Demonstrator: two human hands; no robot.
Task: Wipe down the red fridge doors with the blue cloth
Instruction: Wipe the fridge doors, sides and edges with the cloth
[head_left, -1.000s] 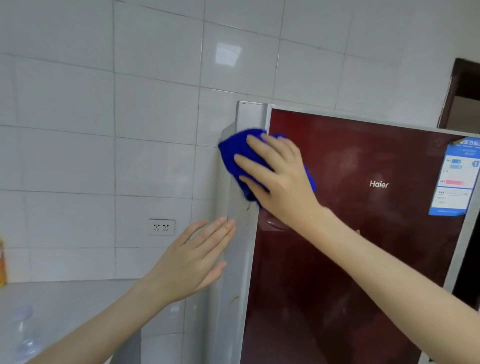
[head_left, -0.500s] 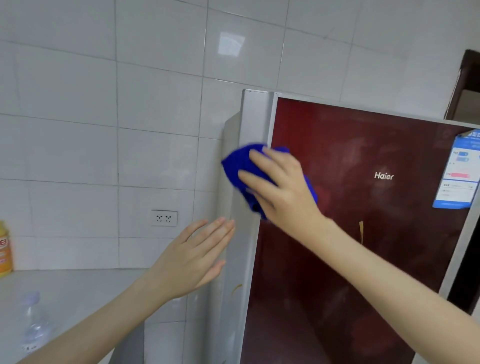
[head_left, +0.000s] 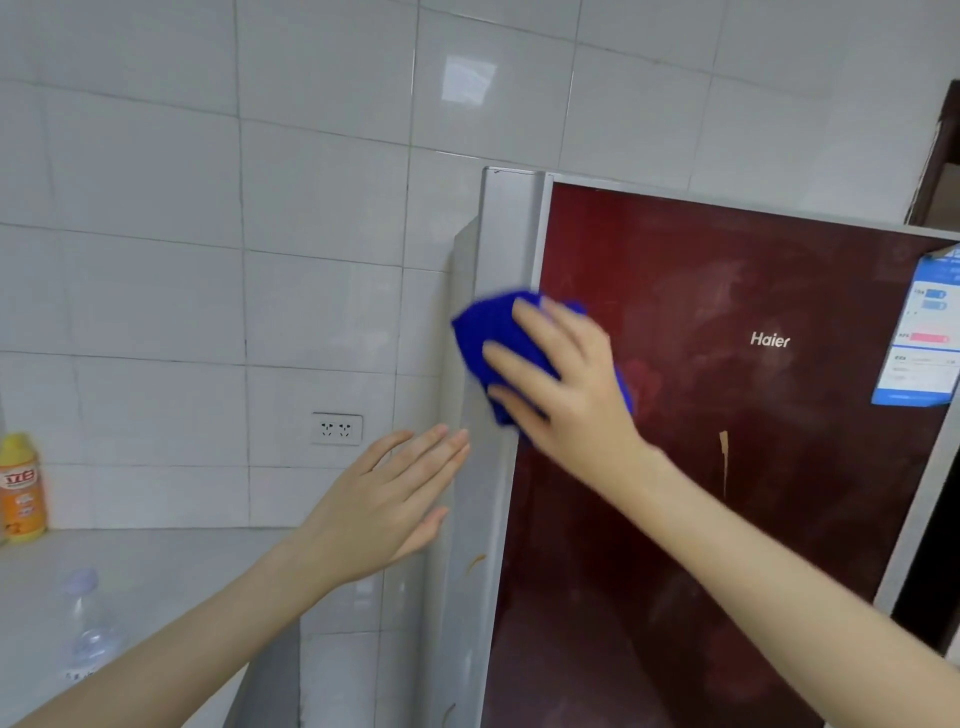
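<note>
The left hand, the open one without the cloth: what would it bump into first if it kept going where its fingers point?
Probably the fridge's grey side panel; the left hand's fingertips look almost on it already.

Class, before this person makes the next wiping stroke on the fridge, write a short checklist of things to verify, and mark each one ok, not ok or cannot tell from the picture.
1. blue cloth is pressed flat under the right hand: ok.
2. Cloth is on the red fridge door: ok, at its left edge, overlapping the grey side panel.
3. left hand steadies the fridge side: ok, open palm against it.
4. Door is clean: not ok, a drip mark remains below the cloth's level.
5. Cloth is damp: cannot tell.
6. energy label is clear of the stroke: ok for now.
</note>
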